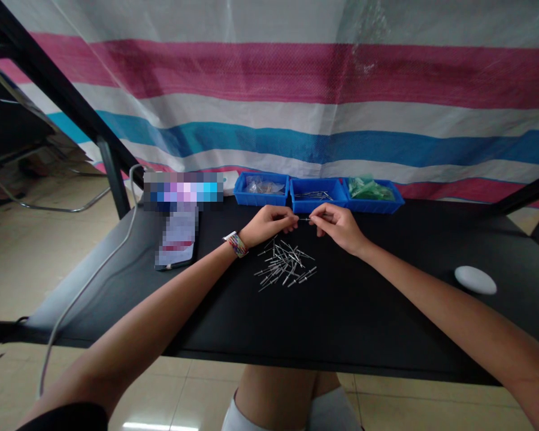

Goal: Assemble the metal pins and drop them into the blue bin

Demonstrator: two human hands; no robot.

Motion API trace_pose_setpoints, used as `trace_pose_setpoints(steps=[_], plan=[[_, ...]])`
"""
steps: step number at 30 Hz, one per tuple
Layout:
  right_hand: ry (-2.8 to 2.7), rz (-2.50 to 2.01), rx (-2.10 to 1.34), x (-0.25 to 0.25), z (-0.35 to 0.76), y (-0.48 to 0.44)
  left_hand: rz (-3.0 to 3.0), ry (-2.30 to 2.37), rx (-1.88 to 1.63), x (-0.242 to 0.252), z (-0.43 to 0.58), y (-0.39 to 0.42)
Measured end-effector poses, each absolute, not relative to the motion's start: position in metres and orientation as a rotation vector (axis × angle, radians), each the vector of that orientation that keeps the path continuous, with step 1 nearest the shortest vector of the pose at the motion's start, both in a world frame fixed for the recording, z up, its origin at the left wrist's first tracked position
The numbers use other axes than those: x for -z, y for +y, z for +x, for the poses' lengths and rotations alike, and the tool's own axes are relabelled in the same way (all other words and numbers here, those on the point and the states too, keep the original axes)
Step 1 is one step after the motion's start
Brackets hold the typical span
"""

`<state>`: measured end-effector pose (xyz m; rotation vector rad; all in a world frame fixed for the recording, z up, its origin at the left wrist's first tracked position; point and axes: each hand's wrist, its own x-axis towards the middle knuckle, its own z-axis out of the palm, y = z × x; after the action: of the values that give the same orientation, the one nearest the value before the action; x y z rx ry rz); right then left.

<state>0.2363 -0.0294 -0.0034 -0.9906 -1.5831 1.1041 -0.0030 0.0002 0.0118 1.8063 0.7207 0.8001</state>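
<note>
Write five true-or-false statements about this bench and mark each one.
1. The left hand and right hand pinch one small pin between them. True.
2. The pile of pins lies in a bin. False: it lies loose on the black table.
3. Three blue bins stand in a row behind the hands. True.
4. The green bags fill the leftmost bin. False: the rightmost.
5. The bracelet is on the right wrist. False: the left.

Thin metal pin (304,219): silvery, horizontal, pinched at both ends between left hand (267,222) and right hand (339,226), frame centre. Pile of pins (285,266): same kind, loose, criss-crossed, flat on table (386,311) just below.
</note>
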Motion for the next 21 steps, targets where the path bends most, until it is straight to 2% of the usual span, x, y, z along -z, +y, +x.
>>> trace_pose_setpoints(steps=[16,21], plan=[[-1.546,-0.996,-1.075,-0.0015,0.2333,-0.0328,1.841,0.722,-0.788,-0.0108,-0.0050,0.0004],[-1.453,-1.026,-0.863,-0.0024,0.2360,-0.0340,1.812,0.742,-0.776,-0.0092,-0.0040,0.0028]])
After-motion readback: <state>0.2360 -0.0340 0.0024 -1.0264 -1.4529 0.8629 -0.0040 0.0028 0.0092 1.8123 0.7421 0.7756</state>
